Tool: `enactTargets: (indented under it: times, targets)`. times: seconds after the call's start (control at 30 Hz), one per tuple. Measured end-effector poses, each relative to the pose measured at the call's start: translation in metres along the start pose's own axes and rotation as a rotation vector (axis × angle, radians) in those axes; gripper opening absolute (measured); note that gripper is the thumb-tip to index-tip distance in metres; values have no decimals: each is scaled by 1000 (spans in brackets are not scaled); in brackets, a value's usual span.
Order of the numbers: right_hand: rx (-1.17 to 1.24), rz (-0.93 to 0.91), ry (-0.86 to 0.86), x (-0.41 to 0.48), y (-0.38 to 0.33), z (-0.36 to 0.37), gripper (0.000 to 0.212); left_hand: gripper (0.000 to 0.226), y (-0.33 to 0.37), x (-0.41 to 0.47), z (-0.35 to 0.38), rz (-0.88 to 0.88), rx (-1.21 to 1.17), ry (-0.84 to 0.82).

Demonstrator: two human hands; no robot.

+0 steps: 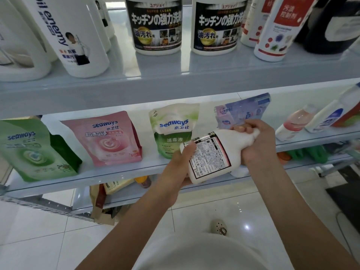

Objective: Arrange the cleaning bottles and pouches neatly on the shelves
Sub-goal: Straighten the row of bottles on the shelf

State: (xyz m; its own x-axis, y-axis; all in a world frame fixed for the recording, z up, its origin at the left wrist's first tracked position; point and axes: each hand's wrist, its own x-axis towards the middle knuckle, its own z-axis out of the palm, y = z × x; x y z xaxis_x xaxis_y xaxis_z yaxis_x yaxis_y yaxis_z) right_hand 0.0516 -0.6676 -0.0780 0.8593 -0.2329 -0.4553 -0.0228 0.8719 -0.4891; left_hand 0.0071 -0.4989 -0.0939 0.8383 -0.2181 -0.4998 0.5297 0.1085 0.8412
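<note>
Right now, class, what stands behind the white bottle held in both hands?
A lilac pouch on the middle shelf shows above the white bottle; its lower half is covered by the bottle and the right hand.

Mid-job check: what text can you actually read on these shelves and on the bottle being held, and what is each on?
"seaways": green pouch, pink pouch, pale green pouch.
"消毒液": pale green pouch.
"SUPER CLEAN": left black-labelled tub, right black-labelled tub.
"enemy": tall white bottle.
"500": held white bottle; its other print is too small.
Blue pouch: blurred.
</note>
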Motion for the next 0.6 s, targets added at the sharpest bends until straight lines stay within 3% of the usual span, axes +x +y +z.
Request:
enactTargets:
  times: [0.07,0.17,0.23,0.27,0.37,0.47,0.6]
  targets:
    - [-35,-30,24,-7,-4,0,39,41,-9,4,3,330,210,143]
    - [-82,-75,37,-17,-9,4,44,82,-24,2,-1,831,823,146]
    - [-102,-112,58,-22,-12,7,43,96,-36,3,0,1071,1187,203]
    - [-107,-130,65,-25,-13,9,40,97,-38,1,4,1136,1255,258]
    - [-116,-181,99,-36,-17,16,34,87,-37,1,13,1189,1213,327]
    - [-134,-243,44,-54,-25,26,33,81,-28,-6,13,1134,1022,228]
    - [-333,-280,-402,-80,-37,32,25,63,-2,-33,8,842,470,-72]
